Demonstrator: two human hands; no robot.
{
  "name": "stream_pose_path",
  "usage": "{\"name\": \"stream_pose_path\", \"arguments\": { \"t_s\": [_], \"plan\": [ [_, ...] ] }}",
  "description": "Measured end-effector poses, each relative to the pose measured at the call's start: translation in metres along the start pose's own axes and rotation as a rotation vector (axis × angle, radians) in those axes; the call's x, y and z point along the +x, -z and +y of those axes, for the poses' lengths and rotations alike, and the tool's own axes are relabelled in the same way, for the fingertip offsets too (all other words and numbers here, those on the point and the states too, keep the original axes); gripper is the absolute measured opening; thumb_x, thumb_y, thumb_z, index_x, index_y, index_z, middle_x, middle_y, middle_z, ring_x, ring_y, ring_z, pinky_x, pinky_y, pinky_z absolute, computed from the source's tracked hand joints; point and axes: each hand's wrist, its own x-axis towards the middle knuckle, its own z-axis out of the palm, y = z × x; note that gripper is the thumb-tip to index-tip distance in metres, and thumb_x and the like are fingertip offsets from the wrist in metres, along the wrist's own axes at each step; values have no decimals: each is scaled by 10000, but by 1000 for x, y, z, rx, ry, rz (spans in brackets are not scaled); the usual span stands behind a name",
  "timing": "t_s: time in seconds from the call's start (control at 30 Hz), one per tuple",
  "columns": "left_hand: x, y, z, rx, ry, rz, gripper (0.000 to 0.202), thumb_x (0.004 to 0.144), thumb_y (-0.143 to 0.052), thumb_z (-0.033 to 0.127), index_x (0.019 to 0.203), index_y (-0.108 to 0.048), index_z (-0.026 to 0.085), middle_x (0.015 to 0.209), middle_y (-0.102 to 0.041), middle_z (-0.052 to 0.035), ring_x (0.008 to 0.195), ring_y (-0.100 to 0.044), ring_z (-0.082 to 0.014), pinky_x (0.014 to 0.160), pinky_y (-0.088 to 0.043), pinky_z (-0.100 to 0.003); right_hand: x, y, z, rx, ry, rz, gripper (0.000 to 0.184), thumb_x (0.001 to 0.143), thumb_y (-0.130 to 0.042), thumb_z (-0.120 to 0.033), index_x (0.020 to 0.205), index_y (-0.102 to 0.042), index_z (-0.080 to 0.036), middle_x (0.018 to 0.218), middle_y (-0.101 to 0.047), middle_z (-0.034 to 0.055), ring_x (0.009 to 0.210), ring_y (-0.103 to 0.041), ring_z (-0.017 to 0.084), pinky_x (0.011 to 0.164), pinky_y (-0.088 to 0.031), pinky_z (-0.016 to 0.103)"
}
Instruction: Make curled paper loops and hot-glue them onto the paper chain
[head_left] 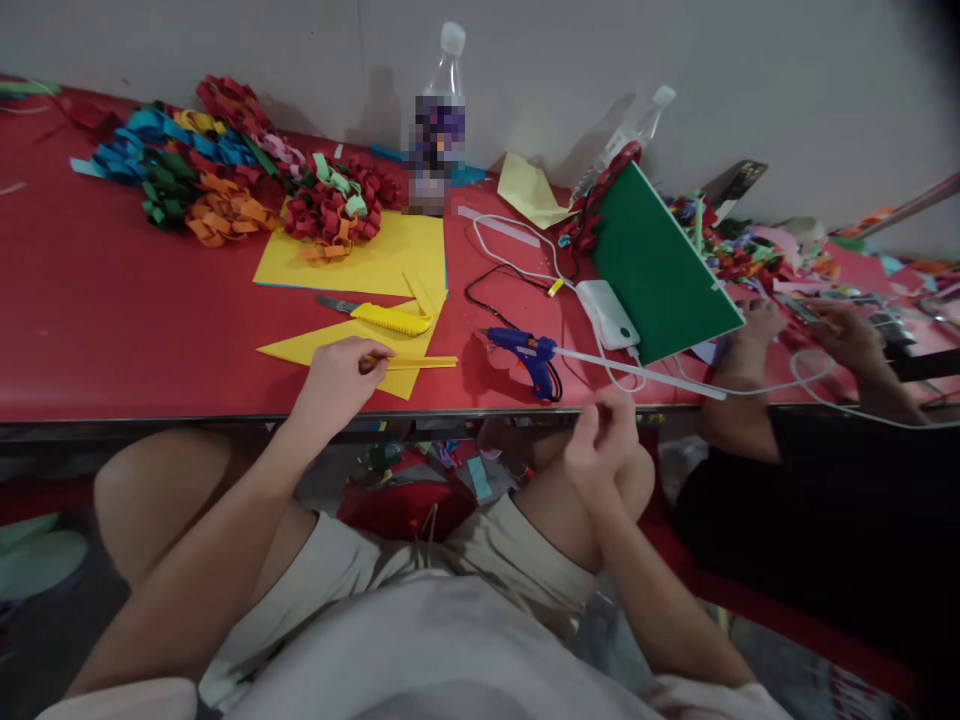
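My left hand [343, 375] pinches a folded yellow paper strip [424, 362] by its left end, just above the table. Under it lies a yellow paper sheet [315, 343] with a pointed corner. Beyond the strip, a yellow utility knife [390, 318] rests with its blade toward the left. My right hand [606, 435] is off the table's front edge, fingers loosely curled and apart from the thumb, with nothing visible in it. Nearest to that hand is a blue glue gun [525, 350], lying on its side, a long glue stick [637, 371] sticking out of its back.
Paper-loop clusters [225, 215] lie at the back left, partly on yellow sheets [405, 245]. A bottle [450, 75] stands against the wall. A green board [660, 265] leans beside a white power strip [606, 312] and loose cables. At right, another person's hands [847, 335] work among paper scraps.
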Motion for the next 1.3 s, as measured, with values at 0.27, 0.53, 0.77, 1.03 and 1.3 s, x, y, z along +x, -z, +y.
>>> {"name": "stream_pose_path", "arguments": {
  "t_s": [0.27,0.53,0.77,1.03,1.3],
  "plan": [
    [-1,-1,-1,73,-111,36,196,882,-595,248,936,-778,200,948,-767,-53,775,-690,-188,782,-539,-292,26,-61,-86,-119,493,-609,401,976,-442,-182,1349,-588,-196,1266,-616,139,1135,-536,293,893,-430,436],
    [-19,3,6,500,-262,-65,402,962,-413,111,1242,-687,200,1291,-646,-114,1087,-650,-258,822,-538,-351,40,-96,-87,-241,679,-806,426,970,-422,-136,1359,-595,-147,1427,-529,167,1163,-494,304,882,-414,437],
    [-30,-7,25,796,-438,-132,424,977,-391,104,1328,-628,85,1335,-639,-164,1145,-574,-334,836,-481,-463,38,-94,-84,-227,685,-813,407,987,-397,-121,1347,-588,-126,1421,-549,153,1194,-495,297,855,-409,435],
    [-34,-3,30,968,-505,-174,492,971,-352,54,1426,-541,59,1401,-618,-162,1136,-589,-319,826,-435,-478,28,-78,-65,-349,730,-679,437,971,-365,-51,1359,-567,-46,1444,-551,195,1296,-458,322,973,-384,501],
    [-30,14,35,1025,-563,-260,521,902,-410,27,1399,-560,65,1458,-574,-161,1143,-607,-332,800,-435,-475,28,-74,-69,-385,680,-642,382,939,-414,-46,1237,-651,-18,1315,-605,223,1144,-513,327,874,-416,474]
  ]
}}
